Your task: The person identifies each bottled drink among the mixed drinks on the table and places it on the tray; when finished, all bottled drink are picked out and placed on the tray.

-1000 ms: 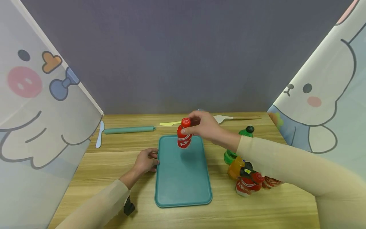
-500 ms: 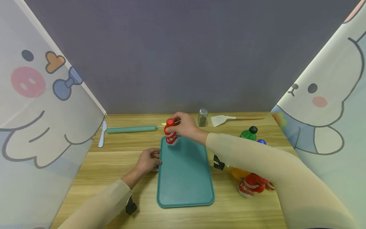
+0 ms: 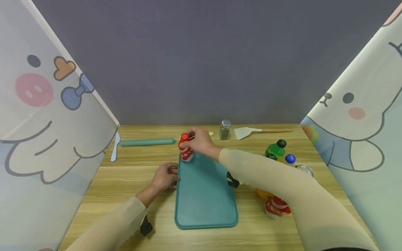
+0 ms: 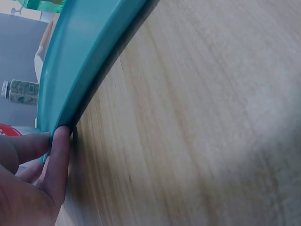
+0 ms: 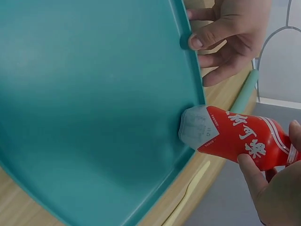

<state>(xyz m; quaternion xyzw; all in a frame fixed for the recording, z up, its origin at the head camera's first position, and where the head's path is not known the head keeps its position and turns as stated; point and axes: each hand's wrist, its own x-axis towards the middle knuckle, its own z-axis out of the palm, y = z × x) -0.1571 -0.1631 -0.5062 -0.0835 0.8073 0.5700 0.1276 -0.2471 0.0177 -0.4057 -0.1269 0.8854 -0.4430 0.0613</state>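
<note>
My right hand grips a red-capped cola bottle with a red label, upright at the far left corner of a teal tray. In the right wrist view the bottle has its clear base at the tray's corner; whether it bears on the tray I cannot tell. My left hand pinches the tray's left rim, nearer its far end. The left wrist view has the left hand with thumb and finger on either side of that rim.
Several bottles, among them a green one and another red one, plus a can, stand at the right, partly behind my right sleeve. Along the back lie a green rod, a white spatula and a shaker. A pale blue knife lies left.
My right hand has carried the bottle left across the tray's far end and down to its far left corner. The shaker has come into sight. My left hand stays on the rim.
</note>
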